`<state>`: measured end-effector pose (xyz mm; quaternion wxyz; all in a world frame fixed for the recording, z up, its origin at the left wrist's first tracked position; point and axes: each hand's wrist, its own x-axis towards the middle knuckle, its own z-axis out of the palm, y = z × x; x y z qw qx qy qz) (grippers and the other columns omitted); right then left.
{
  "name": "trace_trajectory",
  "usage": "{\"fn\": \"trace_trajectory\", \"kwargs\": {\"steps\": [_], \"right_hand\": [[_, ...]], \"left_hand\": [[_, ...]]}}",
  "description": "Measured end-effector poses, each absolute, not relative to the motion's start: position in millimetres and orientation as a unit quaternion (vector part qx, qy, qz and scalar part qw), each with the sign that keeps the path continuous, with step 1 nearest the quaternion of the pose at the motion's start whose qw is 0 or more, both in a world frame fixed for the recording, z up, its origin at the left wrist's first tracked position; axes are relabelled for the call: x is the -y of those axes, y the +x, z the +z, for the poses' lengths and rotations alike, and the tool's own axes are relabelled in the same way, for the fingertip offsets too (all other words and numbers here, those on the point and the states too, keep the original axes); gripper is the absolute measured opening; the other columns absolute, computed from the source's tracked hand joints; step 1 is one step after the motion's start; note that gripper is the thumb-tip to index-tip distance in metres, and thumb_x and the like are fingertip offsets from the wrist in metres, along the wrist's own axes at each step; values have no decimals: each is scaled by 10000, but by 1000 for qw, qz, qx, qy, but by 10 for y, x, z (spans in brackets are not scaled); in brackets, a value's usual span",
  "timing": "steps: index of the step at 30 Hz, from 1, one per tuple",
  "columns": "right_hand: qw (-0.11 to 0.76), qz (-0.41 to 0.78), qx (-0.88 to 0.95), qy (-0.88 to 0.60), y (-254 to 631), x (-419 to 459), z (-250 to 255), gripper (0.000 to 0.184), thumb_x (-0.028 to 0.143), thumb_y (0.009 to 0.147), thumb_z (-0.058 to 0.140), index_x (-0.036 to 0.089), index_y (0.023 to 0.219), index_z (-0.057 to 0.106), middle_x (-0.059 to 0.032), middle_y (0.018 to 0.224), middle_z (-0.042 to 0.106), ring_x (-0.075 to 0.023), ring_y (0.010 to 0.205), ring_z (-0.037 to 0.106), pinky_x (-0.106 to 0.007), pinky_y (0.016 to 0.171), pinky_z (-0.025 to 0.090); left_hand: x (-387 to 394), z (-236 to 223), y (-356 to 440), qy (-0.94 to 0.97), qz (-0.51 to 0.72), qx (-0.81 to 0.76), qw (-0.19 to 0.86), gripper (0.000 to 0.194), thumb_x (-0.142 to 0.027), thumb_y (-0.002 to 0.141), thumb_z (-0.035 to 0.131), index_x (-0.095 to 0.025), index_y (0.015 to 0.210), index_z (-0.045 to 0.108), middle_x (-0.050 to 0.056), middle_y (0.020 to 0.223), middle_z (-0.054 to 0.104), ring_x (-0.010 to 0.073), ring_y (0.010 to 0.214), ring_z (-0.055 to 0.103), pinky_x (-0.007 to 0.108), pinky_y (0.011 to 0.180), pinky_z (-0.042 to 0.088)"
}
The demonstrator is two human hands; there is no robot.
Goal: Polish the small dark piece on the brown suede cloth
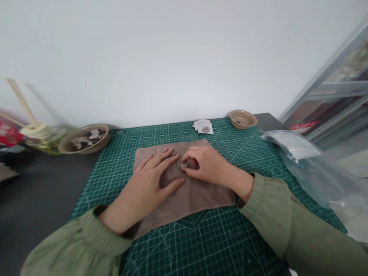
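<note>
Small grey stone [184, 165]: centre of frame, pinched in the curled fingers of the right hand [208, 165], resting on the brown cloth [198, 193]. Left hand [146, 186]: fingers spread flat, pressing the cloth, holding nothing. Cloth: lies on green cutting mat [230, 234] on the bench. Bowl of stones [86, 138]: left of frame, off the mat. Empty tan bowl [243, 119]: upper right. White packets [204, 126]: beside it. Clear plastic bag [313, 168]: right edge.
</note>
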<state>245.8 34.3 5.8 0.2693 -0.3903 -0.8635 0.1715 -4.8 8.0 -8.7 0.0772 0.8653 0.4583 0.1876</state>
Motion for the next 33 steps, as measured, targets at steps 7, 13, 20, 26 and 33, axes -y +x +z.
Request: {"fn": "trace_trajectory", "kwargs": {"steps": [7,13,20,26,33], "right_hand": [[266,160,864,-396,2455,-343,41,136,221,908,818,163,1025,779,9,826,684,-142,727,583,-291,730,412],[261,153,861,-409,2472,-351,46,131,216,907,817,184,1031,788,21,801,666,-132,687,553,-290,697,385],[265,162,861,-402,2467,-356,23,131,231,903,821,187,1022,789,15,824,682,-138,717,580,-292,718,404],[269,164,864,-392,2448,-355,41,129,220,906,809,170,1020,775,9,830,681,-143,734,589,-291,729,413],[267,152,861,-406,2465,-351,48,129,226,906,810,171,1016,772,3,839,689,-149,748,591,-296,732,406]], "left_hand": [[-64,-51,-34,867,183,-457,77,701,-629,1010,648,-231,1583,581,113,1734,477,340,1613,441,573,1356,322],[-60,-59,-33,865,187,-460,78,698,-606,1002,672,-239,1588,579,104,1735,478,351,1607,449,575,1349,337],[-55,-39,-25,864,185,-461,81,692,-606,1006,668,-236,1584,581,104,1732,482,345,1607,450,572,1350,337],[-51,-37,-21,863,189,-460,83,681,-610,1007,662,-255,1582,580,96,1743,467,341,1615,438,574,1359,316],[-64,-79,-39,866,188,-455,86,715,-649,1015,639,-246,1600,561,85,1750,456,325,1618,431,546,1364,321]]}}
